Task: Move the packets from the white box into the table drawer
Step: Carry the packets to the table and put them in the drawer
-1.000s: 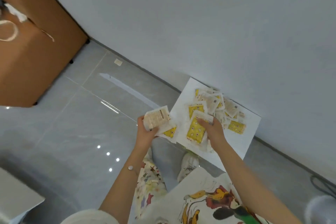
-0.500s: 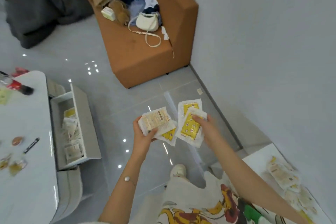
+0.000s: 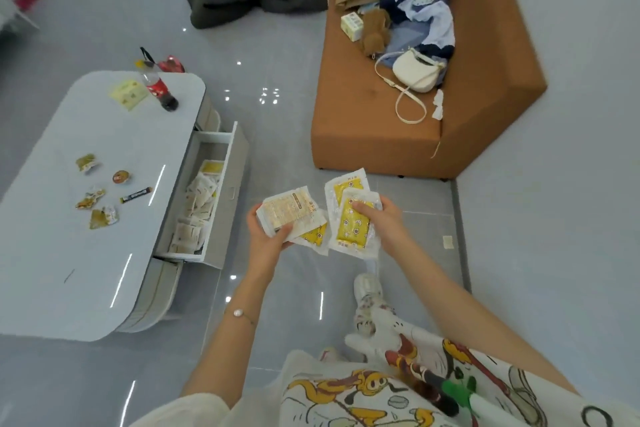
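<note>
Yellow and white packets point(image 3: 349, 229) fill both hands. The left hand point(image 3: 268, 243) holds a small stack, with its fingers point(image 3: 282, 231) curled round it. The top one shows its printed back. The right hand point(image 3: 386, 220) holds two or three more, with its fingers point(image 3: 362, 207) pinched on the front one. Both hands are up in the air over the floor point(image 3: 277, 135), side by side, and their packets nearly touch.

The box is not in view. The drawer point(image 3: 231, 184) is pulled out of the side of the white counter point(image 3: 62, 253), well to the left of the hands. A pile point(image 3: 195, 208) of packets lies in it already, and its far end has room.

I think the step in hand is the carry. These packets are out of the box but not yet in the drawer.

For the next move, the hands need to go left and down until they are right over the open drawer. Only then should the fingers let go. The packets look thin and smooth, so one could slip out and fall on the floor. A firm hold would help. I cannot tell how many packets are left in the box.
</note>
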